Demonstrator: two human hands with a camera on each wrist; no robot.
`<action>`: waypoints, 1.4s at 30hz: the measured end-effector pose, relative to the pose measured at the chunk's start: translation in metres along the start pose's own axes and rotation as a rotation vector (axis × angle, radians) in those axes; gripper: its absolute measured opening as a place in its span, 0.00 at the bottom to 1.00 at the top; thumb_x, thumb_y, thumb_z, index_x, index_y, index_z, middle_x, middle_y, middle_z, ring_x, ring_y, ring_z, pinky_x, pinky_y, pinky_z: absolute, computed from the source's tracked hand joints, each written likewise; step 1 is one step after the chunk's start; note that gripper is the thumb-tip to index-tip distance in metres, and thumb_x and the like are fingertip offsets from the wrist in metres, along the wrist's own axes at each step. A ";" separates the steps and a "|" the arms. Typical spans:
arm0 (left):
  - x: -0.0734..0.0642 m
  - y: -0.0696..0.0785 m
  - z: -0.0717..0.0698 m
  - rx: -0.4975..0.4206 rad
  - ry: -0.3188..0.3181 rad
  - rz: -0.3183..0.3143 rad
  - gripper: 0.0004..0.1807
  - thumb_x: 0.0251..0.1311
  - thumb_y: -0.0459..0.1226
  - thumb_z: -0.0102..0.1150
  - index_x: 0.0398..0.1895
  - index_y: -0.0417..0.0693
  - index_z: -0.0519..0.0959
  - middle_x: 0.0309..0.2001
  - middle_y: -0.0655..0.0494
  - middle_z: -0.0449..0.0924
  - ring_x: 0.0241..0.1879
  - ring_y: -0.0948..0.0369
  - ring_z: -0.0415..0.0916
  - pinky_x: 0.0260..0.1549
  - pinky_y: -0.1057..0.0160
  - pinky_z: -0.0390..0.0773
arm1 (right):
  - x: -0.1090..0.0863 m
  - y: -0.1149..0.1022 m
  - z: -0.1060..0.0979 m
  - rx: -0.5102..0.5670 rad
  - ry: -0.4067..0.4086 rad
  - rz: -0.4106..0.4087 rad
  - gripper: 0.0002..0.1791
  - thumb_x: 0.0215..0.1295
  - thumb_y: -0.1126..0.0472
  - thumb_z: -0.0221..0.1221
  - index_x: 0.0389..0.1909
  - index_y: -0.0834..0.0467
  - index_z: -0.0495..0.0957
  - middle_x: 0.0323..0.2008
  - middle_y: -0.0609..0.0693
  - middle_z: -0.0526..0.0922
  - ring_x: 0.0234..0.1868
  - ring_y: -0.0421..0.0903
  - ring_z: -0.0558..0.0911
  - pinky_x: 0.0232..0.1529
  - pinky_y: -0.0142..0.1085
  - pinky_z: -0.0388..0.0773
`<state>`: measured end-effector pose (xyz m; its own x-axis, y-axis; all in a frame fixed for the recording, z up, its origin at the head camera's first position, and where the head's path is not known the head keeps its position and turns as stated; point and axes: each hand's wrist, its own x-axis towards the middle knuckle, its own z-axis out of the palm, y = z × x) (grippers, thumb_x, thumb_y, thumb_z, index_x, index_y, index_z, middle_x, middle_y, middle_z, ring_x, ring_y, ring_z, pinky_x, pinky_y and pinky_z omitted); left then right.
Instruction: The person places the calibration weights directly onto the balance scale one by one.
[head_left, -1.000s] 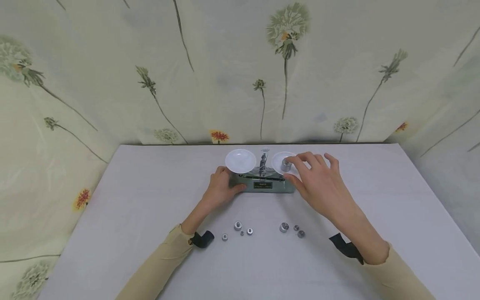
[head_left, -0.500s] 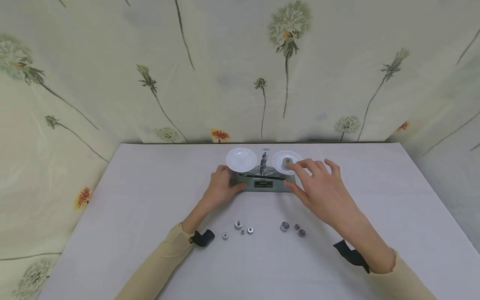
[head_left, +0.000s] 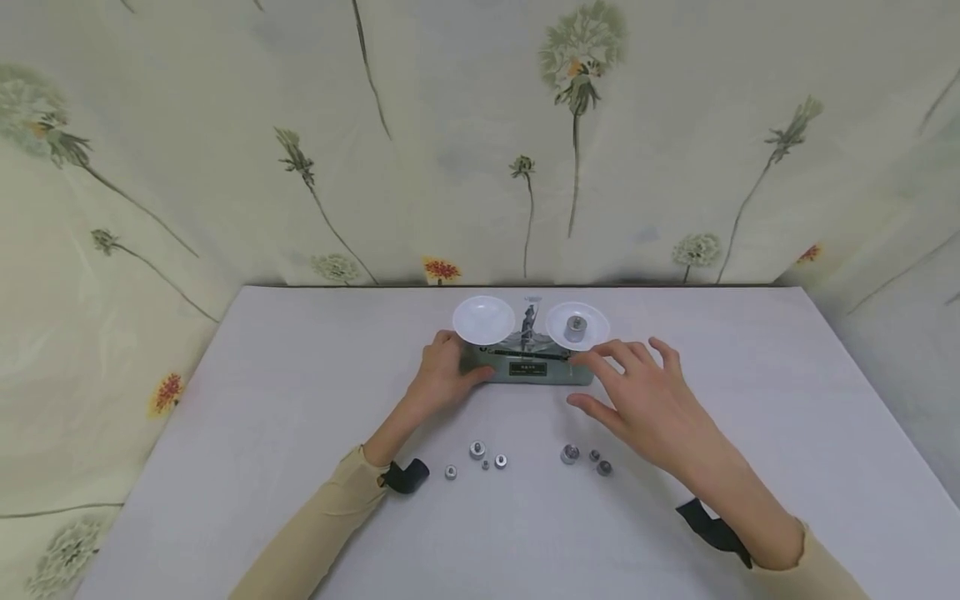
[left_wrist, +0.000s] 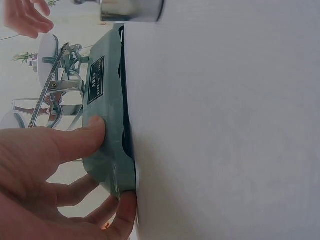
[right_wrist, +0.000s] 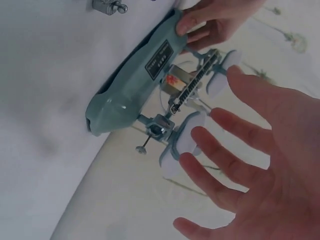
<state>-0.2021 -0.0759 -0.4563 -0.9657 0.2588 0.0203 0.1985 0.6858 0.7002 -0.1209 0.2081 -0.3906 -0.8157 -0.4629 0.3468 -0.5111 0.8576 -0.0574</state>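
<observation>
A green balance scale (head_left: 551, 372) with two white pans stands toward the back of the table. My left hand (head_left: 442, 371) grips the left end of its base, thumb on the front face, as the left wrist view (left_wrist: 70, 155) also shows. On the right pan (head_left: 555, 337) a cylindrical metal weight (head_left: 576, 329) stands upright. The left pan (head_left: 483, 320) holds nothing and sits slightly higher. My right hand (head_left: 645, 400) hovers just in front of the right pan, fingers spread and holding nothing; its spread fingers (right_wrist: 220, 155) show in the right wrist view.
Nearer me on the white table (head_left: 337, 350) lie loose metal weights: several at left, among them a larger weight (head_left: 477, 450), and three at right, the biggest being a knobbed weight (head_left: 570, 454). A flower-patterned curtain (head_left: 420, 150) hangs behind the table's back edge.
My right hand has let go of the metal weight, leaving it on the right pan, and has drawn back toward me. The left hand keeps its grip on the scale.
</observation>
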 end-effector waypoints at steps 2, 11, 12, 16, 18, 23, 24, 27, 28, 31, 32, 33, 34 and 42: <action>0.000 0.000 -0.001 0.001 0.002 0.001 0.41 0.66 0.41 0.75 0.76 0.32 0.69 0.69 0.30 0.76 0.74 0.38 0.69 0.76 0.35 0.66 | 0.000 0.000 0.001 0.005 -0.021 0.003 0.27 0.66 0.44 0.73 0.61 0.51 0.81 0.55 0.56 0.86 0.56 0.60 0.83 0.68 0.73 0.68; -0.001 -0.001 -0.001 -0.001 0.005 0.009 0.41 0.66 0.41 0.75 0.77 0.32 0.69 0.69 0.30 0.76 0.73 0.38 0.70 0.76 0.35 0.66 | -0.005 -0.003 0.001 0.000 -0.043 -0.008 0.28 0.65 0.44 0.74 0.61 0.51 0.83 0.56 0.55 0.86 0.58 0.59 0.84 0.67 0.74 0.69; 0.000 -0.001 -0.001 0.001 0.006 0.009 0.41 0.66 0.41 0.75 0.77 0.32 0.68 0.69 0.30 0.76 0.73 0.38 0.70 0.76 0.35 0.66 | -0.005 -0.003 0.001 -0.003 -0.047 -0.009 0.28 0.66 0.44 0.74 0.61 0.51 0.83 0.56 0.54 0.86 0.57 0.59 0.84 0.67 0.74 0.69; 0.000 0.000 -0.002 0.000 0.004 0.013 0.41 0.66 0.41 0.75 0.77 0.32 0.69 0.69 0.31 0.76 0.74 0.39 0.69 0.76 0.35 0.65 | -0.008 -0.005 0.004 -0.004 -0.067 -0.014 0.27 0.64 0.44 0.75 0.59 0.52 0.83 0.54 0.54 0.86 0.56 0.58 0.85 0.67 0.74 0.70; 0.000 0.000 -0.002 0.003 0.003 0.015 0.41 0.65 0.41 0.75 0.77 0.33 0.69 0.69 0.31 0.77 0.74 0.39 0.69 0.76 0.35 0.65 | -0.009 -0.006 0.006 0.002 -0.082 -0.017 0.27 0.64 0.43 0.75 0.59 0.51 0.84 0.53 0.53 0.86 0.56 0.58 0.85 0.67 0.74 0.70; 0.000 0.000 -0.002 0.003 0.006 0.009 0.41 0.65 0.41 0.76 0.76 0.33 0.69 0.69 0.31 0.77 0.74 0.39 0.70 0.76 0.35 0.66 | -0.011 -0.007 0.008 0.048 -0.129 -0.019 0.26 0.63 0.44 0.76 0.59 0.49 0.84 0.52 0.50 0.86 0.57 0.57 0.84 0.68 0.74 0.68; 0.000 0.001 -0.002 0.003 0.005 0.008 0.41 0.65 0.41 0.76 0.76 0.33 0.69 0.69 0.31 0.77 0.74 0.39 0.70 0.76 0.35 0.66 | -0.012 -0.007 0.008 0.059 -0.137 -0.019 0.26 0.63 0.44 0.76 0.58 0.48 0.84 0.52 0.49 0.86 0.58 0.56 0.84 0.68 0.75 0.68; 0.000 0.001 -0.003 0.003 0.005 0.007 0.41 0.65 0.41 0.76 0.76 0.33 0.69 0.68 0.31 0.77 0.73 0.39 0.70 0.76 0.35 0.66 | -0.013 -0.008 0.008 0.082 -0.153 -0.020 0.25 0.63 0.45 0.76 0.58 0.48 0.84 0.52 0.48 0.85 0.59 0.55 0.84 0.69 0.74 0.67; 0.000 0.002 -0.003 0.004 0.006 0.008 0.41 0.65 0.41 0.76 0.76 0.33 0.69 0.68 0.31 0.77 0.73 0.39 0.70 0.75 0.35 0.66 | -0.013 -0.008 0.009 0.086 -0.156 -0.023 0.25 0.63 0.45 0.76 0.58 0.48 0.84 0.52 0.47 0.85 0.59 0.55 0.84 0.69 0.74 0.67; 0.000 0.002 -0.004 0.007 0.008 0.012 0.41 0.65 0.40 0.76 0.76 0.33 0.70 0.68 0.31 0.78 0.73 0.39 0.70 0.75 0.35 0.67 | -0.014 -0.009 0.010 0.087 -0.158 -0.036 0.26 0.61 0.44 0.78 0.57 0.47 0.83 0.53 0.47 0.85 0.58 0.53 0.84 0.69 0.73 0.67; 0.000 0.001 -0.003 0.007 0.009 0.013 0.41 0.65 0.40 0.76 0.76 0.32 0.70 0.68 0.31 0.78 0.73 0.39 0.70 0.75 0.35 0.67 | -0.014 -0.009 0.010 0.085 -0.160 -0.040 0.27 0.60 0.44 0.78 0.57 0.47 0.83 0.53 0.47 0.85 0.58 0.53 0.84 0.69 0.73 0.67; 0.000 0.001 -0.003 0.009 0.009 0.014 0.41 0.65 0.40 0.76 0.76 0.32 0.70 0.68 0.31 0.78 0.73 0.39 0.70 0.75 0.35 0.67 | -0.014 -0.010 0.011 0.084 -0.162 -0.043 0.27 0.59 0.44 0.78 0.56 0.47 0.83 0.53 0.47 0.85 0.58 0.53 0.84 0.69 0.72 0.67; 0.000 0.001 -0.003 0.010 0.009 0.015 0.41 0.65 0.40 0.76 0.76 0.32 0.70 0.68 0.31 0.78 0.73 0.39 0.71 0.74 0.35 0.67 | -0.014 -0.010 0.011 0.084 -0.163 -0.047 0.27 0.58 0.43 0.79 0.56 0.47 0.83 0.53 0.47 0.85 0.57 0.53 0.84 0.68 0.72 0.68; 0.000 0.000 -0.002 0.013 0.011 0.023 0.40 0.65 0.40 0.76 0.75 0.32 0.70 0.67 0.32 0.79 0.73 0.40 0.71 0.75 0.35 0.66 | -0.015 -0.013 0.014 0.105 -0.175 -0.058 0.27 0.56 0.43 0.80 0.55 0.46 0.84 0.53 0.45 0.84 0.58 0.52 0.84 0.68 0.72 0.68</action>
<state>-0.2030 -0.0775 -0.4550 -0.9627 0.2671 0.0443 0.2228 0.6884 0.6903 -0.1058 0.2001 -0.4083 -0.8139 -0.5506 0.1852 -0.5767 0.8045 -0.1425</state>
